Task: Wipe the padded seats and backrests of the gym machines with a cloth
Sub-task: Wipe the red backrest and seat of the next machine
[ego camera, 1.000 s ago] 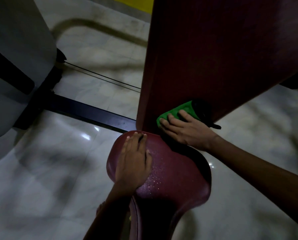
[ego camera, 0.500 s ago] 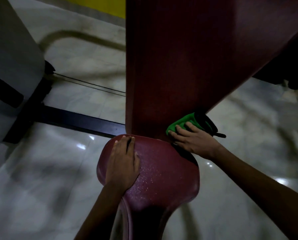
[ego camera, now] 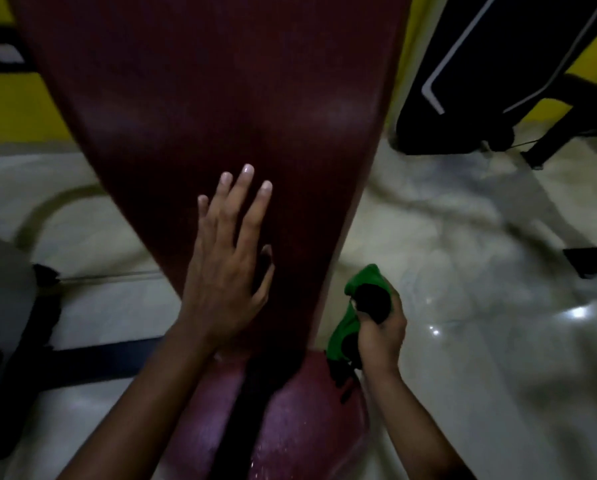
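1. Two hands are in view from above, both bare, and we see each forearm reaching in from the bottom edge.
2. Our left hand (ego camera: 226, 268) lies flat on the dark red backrest (ego camera: 220, 98), fingers straight and slightly spread, the thumb angled out to the right; it holds nothing.
3. Our right hand (ego camera: 380, 329) is curled tightly round the cloth (ego camera: 347, 327), a green cloth with black patches bunched up in the fist, part of it sticking out above the fingers and part hanging below.
4. We see the cloth just to the right of the backrest's narrow lower end and above the right edge of the seat (ego camera: 310, 420); whether it touches either pad we cannot tell.
5. We note that the backrest widens toward the top of the view and narrows down to the point where it meets the seat.
6. We see the seat below it, a lighter reddish purple, speckled with small shiny droplets on its right half, with a dark shadow running down its middle.
7. Around the machine we see a pale glossy floor (ego camera: 480, 306) with bright reflections at the right.
8. We see a yellow wall (ego camera: 16, 109) behind, a black frame bar (ego camera: 92, 358) at the lower left, and another dark machine (ego camera: 497, 64) with a white trim line at the upper right.
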Tool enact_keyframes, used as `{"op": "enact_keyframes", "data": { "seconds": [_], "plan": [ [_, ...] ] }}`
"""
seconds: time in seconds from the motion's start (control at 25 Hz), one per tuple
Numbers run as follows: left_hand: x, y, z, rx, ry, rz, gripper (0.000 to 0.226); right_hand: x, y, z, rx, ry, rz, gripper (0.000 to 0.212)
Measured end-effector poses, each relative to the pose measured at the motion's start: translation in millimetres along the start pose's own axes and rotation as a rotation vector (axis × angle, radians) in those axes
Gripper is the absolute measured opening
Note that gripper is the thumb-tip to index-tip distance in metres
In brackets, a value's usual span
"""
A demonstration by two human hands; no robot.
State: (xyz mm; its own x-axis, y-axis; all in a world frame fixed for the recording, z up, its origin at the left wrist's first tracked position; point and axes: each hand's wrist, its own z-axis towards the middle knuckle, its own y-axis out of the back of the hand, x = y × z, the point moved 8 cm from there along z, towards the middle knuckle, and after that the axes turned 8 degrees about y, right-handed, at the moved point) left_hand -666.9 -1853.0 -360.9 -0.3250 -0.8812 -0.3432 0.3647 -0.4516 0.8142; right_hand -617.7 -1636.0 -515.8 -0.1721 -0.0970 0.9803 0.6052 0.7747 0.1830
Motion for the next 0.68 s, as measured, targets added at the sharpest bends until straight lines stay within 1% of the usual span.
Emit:
{"op": "enact_keyframes", "data": {
  "seconds": [0.08,0.16,0.28,0.32,0.4,0.44,0.52,0.6,0.68],
  "plan": [
    [-27,33,35,-0.083,-0.127,0.082,0.067,58,-2,17,0.047,0.011,0.101,0.048],
    [-55,68,78,-0.16,-0.235,0.141,0.062,133,2,40,0.031,0.082,0.205,0.038],
    [-83,102,145,-0.208,-0.293,0.196,0.059,239,-1,78,0.036,0.204,0.338,0.029],
    [-88,104,160,-0.2,-0.293,0.23,0.059,265,-8,89,0.057,0.253,0.321,0.031],
    [-93,101,181,-0.165,-0.287,0.296,0.06,309,-26,105,0.12,0.384,0.212,0.048],
    [-92,97,188,-0.144,-0.276,0.319,0.06,323,-36,111,0.15,0.437,0.139,0.056],
    [-86,83,195,-0.096,-0.258,0.353,0.061,333,-50,122,0.171,0.49,0.033,0.061],
    [-76,68,194,-0.079,-0.267,0.398,0.063,330,-57,125,0.186,0.556,0.028,0.059],
    [-71,56,191,-0.101,-0.291,0.454,0.064,310,-56,115,0.175,0.596,0.088,0.059]
  ]
}}
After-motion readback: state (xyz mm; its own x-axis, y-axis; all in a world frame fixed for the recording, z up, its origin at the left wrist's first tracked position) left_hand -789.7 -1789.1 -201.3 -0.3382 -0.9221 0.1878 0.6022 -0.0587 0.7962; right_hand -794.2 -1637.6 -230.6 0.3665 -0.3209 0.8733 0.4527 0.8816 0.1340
